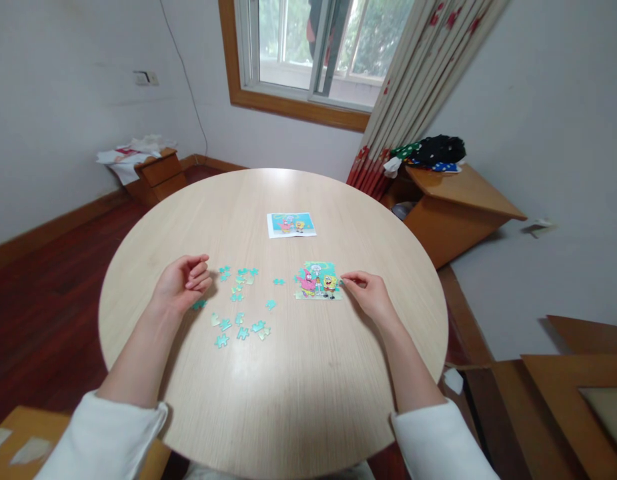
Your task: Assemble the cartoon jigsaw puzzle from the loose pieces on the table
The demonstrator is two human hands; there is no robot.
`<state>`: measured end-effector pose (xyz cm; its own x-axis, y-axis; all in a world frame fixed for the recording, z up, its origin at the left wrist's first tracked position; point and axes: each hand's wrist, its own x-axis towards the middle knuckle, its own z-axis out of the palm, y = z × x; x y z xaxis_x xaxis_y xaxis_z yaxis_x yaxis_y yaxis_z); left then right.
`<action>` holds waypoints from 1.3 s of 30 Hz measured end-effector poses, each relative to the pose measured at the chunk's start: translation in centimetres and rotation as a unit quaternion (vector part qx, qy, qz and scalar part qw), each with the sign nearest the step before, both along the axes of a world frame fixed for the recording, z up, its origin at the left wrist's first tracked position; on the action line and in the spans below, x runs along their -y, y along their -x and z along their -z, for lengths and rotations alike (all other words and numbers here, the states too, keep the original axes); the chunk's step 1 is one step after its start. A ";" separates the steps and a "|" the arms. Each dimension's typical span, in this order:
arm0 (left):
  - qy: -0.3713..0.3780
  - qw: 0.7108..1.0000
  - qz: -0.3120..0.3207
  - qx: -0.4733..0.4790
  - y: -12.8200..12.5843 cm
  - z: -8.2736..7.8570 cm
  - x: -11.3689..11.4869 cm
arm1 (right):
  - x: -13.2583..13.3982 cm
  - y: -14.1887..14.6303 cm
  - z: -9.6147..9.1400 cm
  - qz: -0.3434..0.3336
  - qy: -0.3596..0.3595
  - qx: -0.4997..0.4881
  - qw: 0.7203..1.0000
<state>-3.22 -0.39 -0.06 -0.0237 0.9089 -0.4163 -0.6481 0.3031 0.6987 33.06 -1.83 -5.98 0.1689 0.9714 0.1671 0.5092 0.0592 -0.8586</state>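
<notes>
My right hand [367, 291] pinches a small teal puzzle piece [343, 282] at the right edge of the partly joined jigsaw puzzle [318, 281]. That puzzle shows a pink starfish, a yellow sponge figure and a pale figure between them. Left of the loose pieces, my left hand [184, 283] hovers with its fingers curled in, and nothing shows in them. One loose puzzle piece [200, 304] lies just beneath that hand. Several more teal and pale puzzle pieces [243, 333] are scattered between the hands. Behind the puzzle lies a printed reference picture [291, 225] of the same characters.
Everything lies on a round, light wood table [283, 393]. A wooden cabinet [438, 213] with cloths [438, 152] on top stands at the back right, beside a curtain [413, 80]. At the back left is a small wooden stand [161, 175] holding papers. A window is ahead.
</notes>
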 end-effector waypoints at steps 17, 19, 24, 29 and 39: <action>0.002 1.000 -0.001 0.011 0.0 0.1 -0.2 | -0.4 -0.4 1.0 0.007 0.073 -0.037 0.997; 0.004 1.000 -0.001 0.013 -0.1 0.1 -0.2 | -0.4 -0.3 1.1 0.010 0.071 -0.024 0.997; 0.004 1.000 -0.001 0.006 -0.3 -0.1 -0.1 | -0.4 -0.1 0.9 0.021 0.074 0.012 0.997; 0.006 1.000 -0.005 0.006 -0.4 -0.3 0.0 | -0.2 0.1 0.4 0.021 0.083 0.031 0.996; 0.011 1.000 -0.007 0.007 -0.4 -0.4 0.1 | -0.1 0.2 0.2 0.020 0.073 0.069 0.995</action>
<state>-2.80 -0.47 0.29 -0.0298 0.8993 -0.4364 -0.6620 0.3094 0.6827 32.90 -1.77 -6.21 0.1931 0.9799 0.0496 0.6229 -0.0833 -0.7779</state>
